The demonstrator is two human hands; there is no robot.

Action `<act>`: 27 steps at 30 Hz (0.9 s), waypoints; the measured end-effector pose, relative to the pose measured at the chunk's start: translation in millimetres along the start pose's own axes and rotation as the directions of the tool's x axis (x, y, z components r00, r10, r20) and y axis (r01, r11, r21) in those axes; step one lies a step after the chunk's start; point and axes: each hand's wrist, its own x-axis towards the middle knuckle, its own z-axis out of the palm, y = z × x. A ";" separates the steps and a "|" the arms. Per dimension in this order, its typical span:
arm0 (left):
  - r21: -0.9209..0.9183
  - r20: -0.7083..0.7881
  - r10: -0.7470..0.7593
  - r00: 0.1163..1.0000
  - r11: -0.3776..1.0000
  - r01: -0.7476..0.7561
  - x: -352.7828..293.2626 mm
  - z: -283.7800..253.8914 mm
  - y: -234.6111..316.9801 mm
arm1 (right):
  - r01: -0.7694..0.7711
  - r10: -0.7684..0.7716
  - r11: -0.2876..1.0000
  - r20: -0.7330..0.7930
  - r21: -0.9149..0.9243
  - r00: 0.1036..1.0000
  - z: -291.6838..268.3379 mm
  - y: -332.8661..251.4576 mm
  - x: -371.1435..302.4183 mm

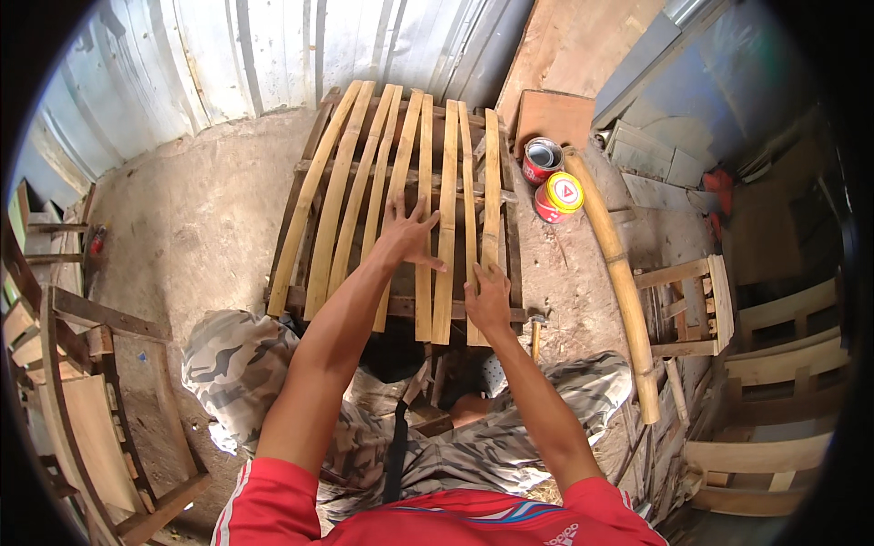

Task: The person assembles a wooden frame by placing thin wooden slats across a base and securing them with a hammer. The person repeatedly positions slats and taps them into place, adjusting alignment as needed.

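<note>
Long pale bamboo slats (342, 196) lie lengthwise, roughly side by side, across a dark wooden frame (300, 296) in front of me. My left hand (410, 235) rests over the middle slats with its fingers spread, thumb reaching toward a slat (447, 218) on its right. Further right and nearer to me, my right hand (490, 296) touches the near part of the rightmost slats (492, 196), its fingers slightly bent and apart. Gaps of uneven width show between the slats. How the slats' undersides meet the frame is hidden.
Right of the frame stand an opened tin (543, 156) and a red tin with a yellow-rimmed lid (559, 197). A thick bamboo pole (608, 255) lies beside them. A hammer (536, 335) is near my right forearm. Wooden chair frames (105, 400) stand left; metal sheeting (264, 55) closes the back.
</note>
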 end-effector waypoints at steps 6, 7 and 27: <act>0.030 -0.090 0.014 0.996 0.999 -0.011 -5.9 8.5 -9.5 | -0.088 0.091 0.992 0.021 -0.095 0.996 -6.6 -25.6 24.5; 0.029 -0.105 0.027 0.994 0.999 -0.024 -2.0 15.2 -6.6 | -0.061 0.064 0.993 0.027 -0.104 0.998 -5.7 -19.5 30.2; 0.027 -0.217 -0.039 0.975 0.999 0.046 -17.5 41.8 10.2 | -0.038 0.071 0.996 0.447 -0.083 0.892 -75.1 56.2 69.2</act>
